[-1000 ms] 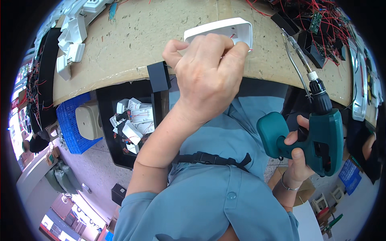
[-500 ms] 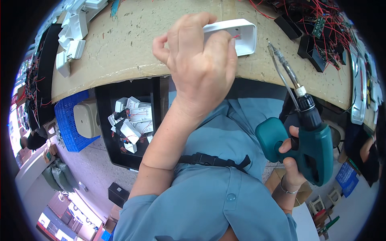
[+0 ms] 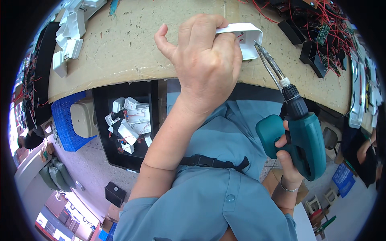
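Observation:
My left hand (image 3: 207, 66) is closed on a white plastic housing (image 3: 252, 50) over the table, its thumb and fingers at the near-left part of the open side. A bit of red wire (image 3: 241, 39) shows inside the housing; the fingertips are partly hidden. In my right hand (image 3: 290, 164) is a green pistol-shaped soldering gun (image 3: 309, 140), gripped by the handle. Its metal tip and thin side tube point up and to the left. In the picture the tip overlaps the housing's right wall; whether they touch I cannot tell.
Black boxes (image 3: 313, 60) with circuit boards and tangled red wires (image 3: 335, 32) lie at the table's right. White housings (image 3: 74, 26) are piled at the far left. Beside my lap stands a black bin (image 3: 100, 120) of white parts, near a blue crate (image 3: 66, 124) and a beige stool (image 3: 82, 118).
The soldering gun has moved left, bringing its tip to the housing. My left hand and the housing have shifted slightly right.

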A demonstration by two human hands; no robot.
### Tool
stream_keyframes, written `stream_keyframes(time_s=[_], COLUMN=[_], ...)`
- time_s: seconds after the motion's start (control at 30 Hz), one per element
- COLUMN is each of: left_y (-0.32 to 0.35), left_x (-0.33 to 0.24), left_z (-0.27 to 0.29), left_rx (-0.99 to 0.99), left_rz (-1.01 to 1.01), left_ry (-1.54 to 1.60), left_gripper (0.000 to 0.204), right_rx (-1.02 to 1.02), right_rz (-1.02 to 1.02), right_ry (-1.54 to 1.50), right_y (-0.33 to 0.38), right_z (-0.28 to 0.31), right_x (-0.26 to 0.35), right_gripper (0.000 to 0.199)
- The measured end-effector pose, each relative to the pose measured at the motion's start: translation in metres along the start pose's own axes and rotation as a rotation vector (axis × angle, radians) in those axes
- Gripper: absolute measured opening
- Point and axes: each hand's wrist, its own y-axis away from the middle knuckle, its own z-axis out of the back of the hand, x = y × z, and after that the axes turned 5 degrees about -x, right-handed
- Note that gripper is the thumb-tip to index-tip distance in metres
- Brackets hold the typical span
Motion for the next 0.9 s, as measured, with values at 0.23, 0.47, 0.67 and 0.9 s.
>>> stream_keyframes(time_s=[0.23, 0.47, 0.67, 0.9], left_y=[0.0, 0.0, -0.001, 0.0], left_x=[0.001, 0.001, 0.0, 0.0], left_z=[-0.003, -0.004, -0.003, -0.004], left_rx=[-0.005, -0.014, -0.005, -0.012], left_rz=[0.006, 0.016, 0.023, 0.035], left_ry=[-0.003, 0.012, 0.007, 0.016], left_gripper=[0.009, 0.01, 0.009, 0.009], right_rx=[-0.002, 0.01, -0.035, -0.06], right_rz=[-0.035, -0.038, -0.113, -0.085], right_ry=[-0.016, -0.045, -0.174, -0.149], right_y=[-0.009, -0.015, -0.019, -0.023], right_z=[-0.005, -0.008, -0.015, -0.016], right_x=[0.003, -0.001, 0.005, 0.002], right_gripper=[0.055, 0.053, 0.052, 0.046])
